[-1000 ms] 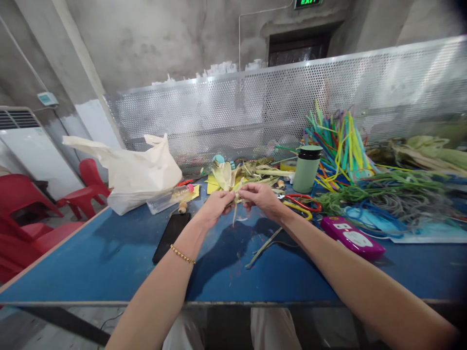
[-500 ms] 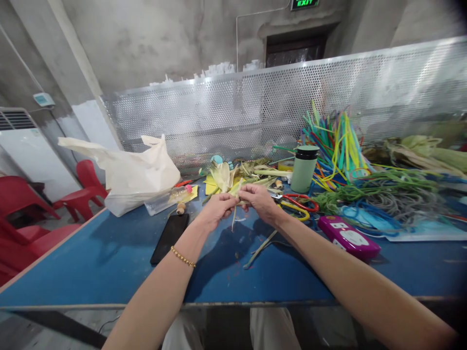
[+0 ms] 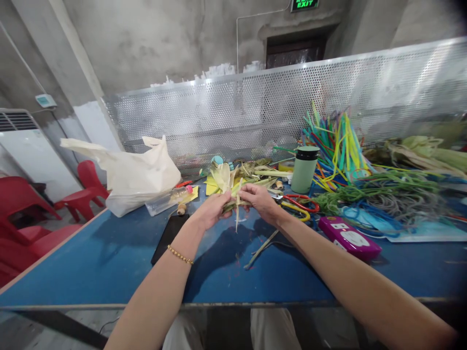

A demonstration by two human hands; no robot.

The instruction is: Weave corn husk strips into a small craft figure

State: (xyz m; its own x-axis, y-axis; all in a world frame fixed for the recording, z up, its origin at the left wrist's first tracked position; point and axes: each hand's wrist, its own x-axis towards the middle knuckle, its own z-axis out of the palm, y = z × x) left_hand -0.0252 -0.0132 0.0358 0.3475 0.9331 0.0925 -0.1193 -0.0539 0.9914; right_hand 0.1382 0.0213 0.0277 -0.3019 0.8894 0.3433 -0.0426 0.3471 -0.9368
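Blue table (image 3: 109, 262) is crowded at its far edge. Left hand (image 3: 211, 210) and right hand (image 3: 260, 200) pinch a dry husk strip (image 3: 237, 214); pulled unevenly, it may tear.

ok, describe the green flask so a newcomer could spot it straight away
Start at the blue table and look to its far side, by the perforated metal screen. The flask stands upright just left of the fanned coloured straws, behind the red-handled scissors. It alone is a pale green cylinder with a black lid.
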